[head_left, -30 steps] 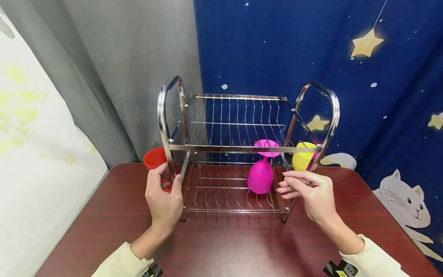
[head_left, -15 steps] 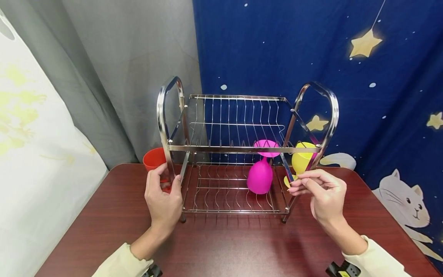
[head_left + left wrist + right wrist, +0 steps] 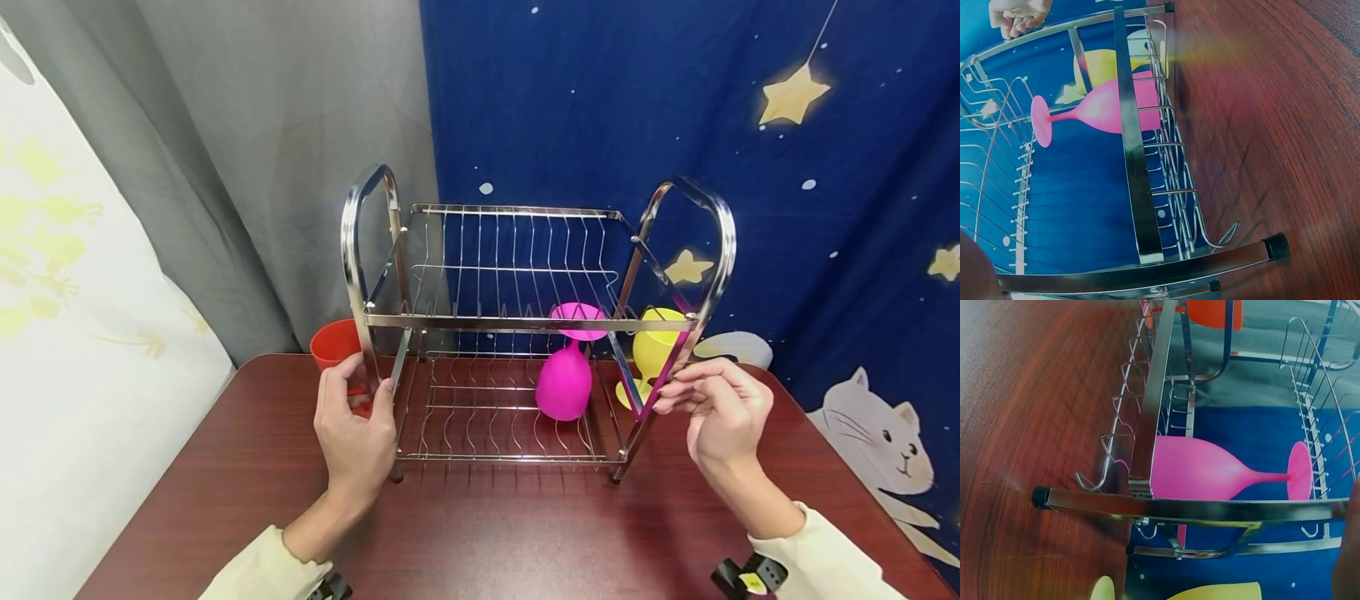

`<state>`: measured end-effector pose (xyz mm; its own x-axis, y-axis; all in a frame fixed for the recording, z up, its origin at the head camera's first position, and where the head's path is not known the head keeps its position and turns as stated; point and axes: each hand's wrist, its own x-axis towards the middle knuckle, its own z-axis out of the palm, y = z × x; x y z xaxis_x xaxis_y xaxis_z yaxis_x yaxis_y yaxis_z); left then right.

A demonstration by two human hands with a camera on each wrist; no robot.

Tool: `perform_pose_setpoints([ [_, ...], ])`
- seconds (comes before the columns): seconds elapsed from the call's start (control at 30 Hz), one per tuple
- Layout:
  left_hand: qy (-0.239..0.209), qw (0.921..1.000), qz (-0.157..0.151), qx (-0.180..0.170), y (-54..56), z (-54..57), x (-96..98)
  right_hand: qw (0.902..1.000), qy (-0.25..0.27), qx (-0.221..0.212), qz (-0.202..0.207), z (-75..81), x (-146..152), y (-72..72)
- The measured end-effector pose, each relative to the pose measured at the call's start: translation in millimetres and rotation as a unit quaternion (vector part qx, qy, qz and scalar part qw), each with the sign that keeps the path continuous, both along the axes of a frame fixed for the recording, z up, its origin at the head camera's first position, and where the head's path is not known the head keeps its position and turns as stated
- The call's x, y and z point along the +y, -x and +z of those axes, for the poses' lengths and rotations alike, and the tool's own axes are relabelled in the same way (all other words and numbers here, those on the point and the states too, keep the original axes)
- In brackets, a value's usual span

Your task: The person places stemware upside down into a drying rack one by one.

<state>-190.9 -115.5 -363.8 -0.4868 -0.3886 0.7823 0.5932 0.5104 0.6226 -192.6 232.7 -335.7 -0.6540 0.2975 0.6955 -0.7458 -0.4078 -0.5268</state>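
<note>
A two-tier chrome dish rack (image 3: 491, 322) stands on the table. My left hand (image 3: 354, 433) holds its front left post, with the thumb and fingers on either side. My right hand (image 3: 727, 417) is by the front right post, its fingers loosely curled and nothing held; whether the fingertips touch the post I cannot tell. A magenta goblet (image 3: 564, 383) sits upside down on the lower tier, at the right. Behind the right post stands an upright yellow goblet (image 3: 651, 354). A red cup-shaped piece (image 3: 334, 342) is beyond the left post, partly hidden by my left hand.
The dark red wooden table (image 3: 510, 533) extends in front of the rack and to both sides. A grey curtain (image 3: 300, 125) and a blue starry curtain (image 3: 570, 108) hang behind it. At the left is a white cloth (image 3: 82, 400).
My right hand has moved right, from in front of the lower tier to the outer side of the right post. The yellow goblet's foot is now uncovered. My left hand stays put.
</note>
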Motion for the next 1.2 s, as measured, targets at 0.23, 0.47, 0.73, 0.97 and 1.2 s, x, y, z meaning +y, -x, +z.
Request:
perform_pose_setpoints([
  [0.23, 0.003, 1.0, 0.004, 0.006, 0.6, 0.2, -0.5, 0.9966, 0.003, -0.056, -0.06, 0.7, 4.9, 3.3],
  [0.47, 0.001, 1.0, 0.003, 0.009, 0.7, 0.3, -0.3, 0.9884, 0.018, -0.109, -0.104, 1.7, 8.4, 7.0],
  [0.73, 0.003, 1.0, 0.001, 0.006, 0.4, 0.8, 0.2, 0.9746, 0.004, -0.131, -0.181, -4.5, 16.6, 17.4],
  [0.97, 0.005, 1.0, 0.002, 0.004, 0.1, 0.9, 0.7, 0.9736, 0.049, -0.119, -0.188, -9.8, 22.3, 26.4],
  [1.2, 0.004, 1.0, 0.003, 0.005, -0.1, 0.1, 0.3, 0.9578, 0.05, -0.154, -0.238, -14.8, 25.8, 34.6],
])
